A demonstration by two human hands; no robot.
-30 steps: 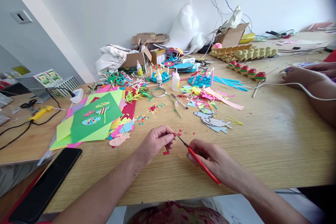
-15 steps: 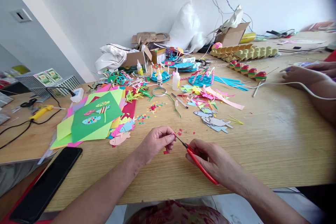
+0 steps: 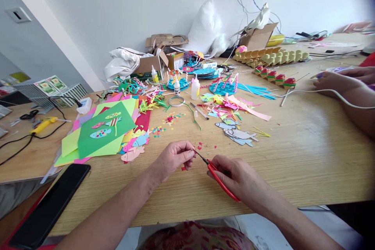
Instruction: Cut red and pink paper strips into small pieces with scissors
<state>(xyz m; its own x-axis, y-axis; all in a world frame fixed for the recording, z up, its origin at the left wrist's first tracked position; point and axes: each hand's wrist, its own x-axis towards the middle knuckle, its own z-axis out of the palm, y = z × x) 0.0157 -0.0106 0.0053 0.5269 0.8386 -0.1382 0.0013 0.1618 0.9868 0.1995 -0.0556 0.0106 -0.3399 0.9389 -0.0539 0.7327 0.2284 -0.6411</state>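
My left hand (image 3: 181, 155) is closed in a pinch, with a small piece of red paper (image 3: 183, 168) showing under its fingers. My right hand (image 3: 233, 172) grips red-handled scissors (image 3: 222, 184). Their dark, narrow blades reach to the left fingertips, where the tip is partly hidden. Small red paper scraps (image 3: 199, 146) lie on the wooden table (image 3: 281, 179) just beyond the hands. Grey paper fish (image 3: 240, 136) are ahead on the right, and a pink paper fish (image 3: 133, 154) lies to the left.
Coloured paper sheets (image 3: 88, 136) are stacked at left, near a black phone (image 3: 49, 207). Glue bottles (image 3: 195, 88), paper dots (image 3: 172, 118) and paper strips (image 3: 225, 105) lie ahead. Egg cartons (image 3: 281, 58) stand farther back. Another person's hand (image 3: 329, 82) is at right, by a white cable (image 3: 334, 92).
The whole view has shifted slightly. The scissors' lower handle sits a little closer to my right palm; the blades still meet my left fingertips.
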